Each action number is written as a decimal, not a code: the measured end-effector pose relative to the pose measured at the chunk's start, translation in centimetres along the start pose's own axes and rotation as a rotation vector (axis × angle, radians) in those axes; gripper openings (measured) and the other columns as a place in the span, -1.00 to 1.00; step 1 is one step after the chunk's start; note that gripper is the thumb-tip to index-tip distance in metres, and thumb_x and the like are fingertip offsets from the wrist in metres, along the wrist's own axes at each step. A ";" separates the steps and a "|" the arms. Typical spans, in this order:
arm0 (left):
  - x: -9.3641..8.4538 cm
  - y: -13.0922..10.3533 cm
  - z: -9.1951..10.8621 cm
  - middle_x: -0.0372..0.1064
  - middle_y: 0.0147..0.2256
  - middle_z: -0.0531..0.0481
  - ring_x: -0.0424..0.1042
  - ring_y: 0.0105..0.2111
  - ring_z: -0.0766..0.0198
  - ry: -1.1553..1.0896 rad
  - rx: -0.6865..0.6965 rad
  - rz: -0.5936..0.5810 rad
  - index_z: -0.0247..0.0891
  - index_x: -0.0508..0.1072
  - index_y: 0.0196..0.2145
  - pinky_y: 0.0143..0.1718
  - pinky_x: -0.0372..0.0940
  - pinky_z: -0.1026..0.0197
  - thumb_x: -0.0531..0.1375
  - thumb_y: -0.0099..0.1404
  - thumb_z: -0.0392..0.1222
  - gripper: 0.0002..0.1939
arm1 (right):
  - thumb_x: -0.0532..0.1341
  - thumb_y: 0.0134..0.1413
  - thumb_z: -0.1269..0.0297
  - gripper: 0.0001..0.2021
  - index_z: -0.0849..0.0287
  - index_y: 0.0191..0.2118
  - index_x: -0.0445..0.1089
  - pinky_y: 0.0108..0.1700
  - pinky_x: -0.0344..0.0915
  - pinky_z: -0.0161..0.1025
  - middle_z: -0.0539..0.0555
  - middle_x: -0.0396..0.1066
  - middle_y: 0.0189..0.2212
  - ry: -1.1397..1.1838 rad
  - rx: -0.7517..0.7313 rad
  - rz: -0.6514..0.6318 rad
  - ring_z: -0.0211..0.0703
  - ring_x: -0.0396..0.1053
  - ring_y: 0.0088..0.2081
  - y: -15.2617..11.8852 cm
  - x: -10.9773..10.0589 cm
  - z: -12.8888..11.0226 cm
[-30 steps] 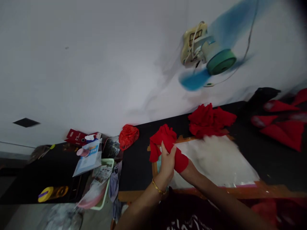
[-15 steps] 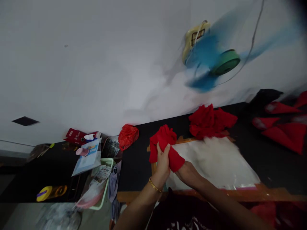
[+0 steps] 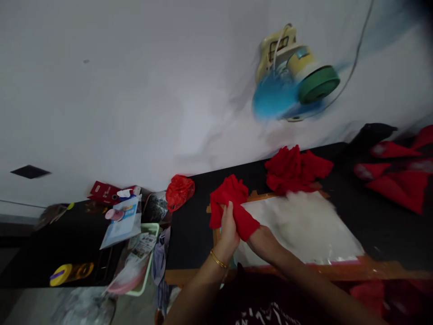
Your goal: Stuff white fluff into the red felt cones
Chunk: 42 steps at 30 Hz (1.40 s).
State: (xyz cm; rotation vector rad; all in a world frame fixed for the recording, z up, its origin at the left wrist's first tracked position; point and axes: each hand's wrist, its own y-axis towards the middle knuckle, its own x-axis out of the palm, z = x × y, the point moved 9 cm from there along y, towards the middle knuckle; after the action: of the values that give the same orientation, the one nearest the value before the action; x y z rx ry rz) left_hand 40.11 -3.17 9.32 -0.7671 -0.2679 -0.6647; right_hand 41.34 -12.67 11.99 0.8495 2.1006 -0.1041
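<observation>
A piece of red cloth (image 3: 246, 222) covers the fingers of my right hand (image 3: 263, 241), which reaches into its open end up to about the wrist. My left hand (image 3: 229, 228), with a gold bangle at the wrist, is closed around the cloth from outside, thumb pointing up. Just behind lies more bunched red cloth (image 3: 230, 188); I cannot tell whether it is part of the held piece. Both hands are over the left edge of a white sheet (image 3: 347, 248) taped to the black table. White fluffy stuffing (image 3: 301, 219) is heaped on that sheet.
A red cloth pile (image 3: 294, 171) sits behind the sheet, and red pointed pieces (image 3: 401, 187) lie at right. A red plastic bag (image 3: 180, 192) is at left, beyond it a green-rimmed basket (image 3: 147, 275). A wall fan (image 3: 318, 83) spins above the table.
My left fingers have shifted on the red cloth, with the thumb now more upright. The right hand stays inside the cloth. The fan blades have turned, and the view has moved slightly.
</observation>
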 end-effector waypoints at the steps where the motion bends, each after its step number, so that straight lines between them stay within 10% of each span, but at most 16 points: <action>1: -0.3 0.4 0.3 0.49 0.07 -0.16 0.51 0.02 0.08 -0.016 -0.002 0.025 -0.20 0.46 0.09 0.11 0.37 0.07 0.29 0.29 -0.02 -0.55 | 0.06 0.17 0.49 -0.57 0.17 0.12 0.41 -0.16 0.48 -0.17 0.18 0.55 -0.06 -0.075 -0.029 -0.048 0.02 0.52 -0.10 -0.3 0.2 -0.2; 8: -0.1 0.2 -0.6 0.58 -0.19 -0.22 0.57 -0.15 0.07 -0.050 -0.115 -0.070 -0.34 0.54 -0.14 0.05 0.40 0.04 0.36 0.20 0.03 -0.60 | 0.08 0.14 0.51 -0.72 0.20 -0.14 0.50 -0.24 0.46 -0.20 0.18 0.58 -0.27 -0.212 0.013 -0.140 -0.01 0.53 -0.25 0.3 0.8 0.3; 14: -2.2 1.5 -1.0 0.59 -0.25 -0.15 0.57 -0.21 0.11 -0.189 -0.212 0.067 -0.33 0.54 -0.18 0.08 0.37 0.06 0.32 0.22 -0.10 -0.73 | 0.15 0.29 0.19 -0.60 0.11 0.20 0.29 0.09 0.41 -0.02 0.22 0.41 0.13 0.123 0.004 0.201 0.04 0.41 0.10 -0.8 -5.2 -1.0; 18: -2.3 2.2 -1.1 0.58 -0.24 -0.14 0.56 -0.17 0.08 -0.280 -0.257 0.046 -0.33 0.55 -0.20 0.05 0.38 0.08 0.24 0.28 0.02 -0.67 | 0.12 0.31 0.14 -0.71 0.13 0.05 0.37 -0.18 0.45 -0.17 0.16 0.49 -0.12 0.246 0.208 0.342 -0.09 0.47 -0.23 -1.9 -7.3 0.5; 24: -1.7 1.1 -1.3 0.55 -0.05 -0.18 0.53 -0.04 0.01 -0.156 -0.193 0.023 -0.25 0.52 -0.05 0.05 0.41 0.02 0.27 0.24 0.17 -0.52 | 0.00 0.37 0.07 -0.66 0.14 -0.08 0.43 -0.36 0.39 -0.26 0.08 0.52 -0.31 0.396 0.386 0.295 -0.15 0.44 -0.38 -1.0 -6.4 1.8; 34: 0.5 -0.8 -1.6 0.58 -0.17 -0.17 0.56 -0.09 0.09 -0.034 -0.050 -0.044 -0.27 0.53 -0.15 0.13 0.35 0.06 0.21 0.35 -0.02 -0.72 | 0.12 0.19 0.55 -0.75 0.16 -0.18 0.50 -0.15 0.42 -0.14 0.20 0.47 -0.17 -0.345 0.016 0.072 0.02 0.41 -0.14 -0.3 -3.0 -1.8; 42: -1.4 -0.3 -2.6 0.58 -0.19 -0.18 0.57 -0.15 0.11 0.080 -0.016 -0.053 -0.31 0.52 -0.19 0.08 0.35 0.06 0.30 0.23 -0.18 -0.79 | 0.09 0.20 0.55 -0.70 0.17 -0.09 0.50 -0.23 0.41 -0.26 0.15 0.50 -0.16 -0.294 0.051 0.045 -0.11 0.48 -0.22 0.0 -2.7 1.0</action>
State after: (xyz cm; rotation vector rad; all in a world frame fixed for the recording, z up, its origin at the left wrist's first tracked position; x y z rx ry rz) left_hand 38.79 -4.55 6.98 -0.7486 -0.2108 -0.7465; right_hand 43.16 -14.50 13.37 0.8557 1.8098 -0.2444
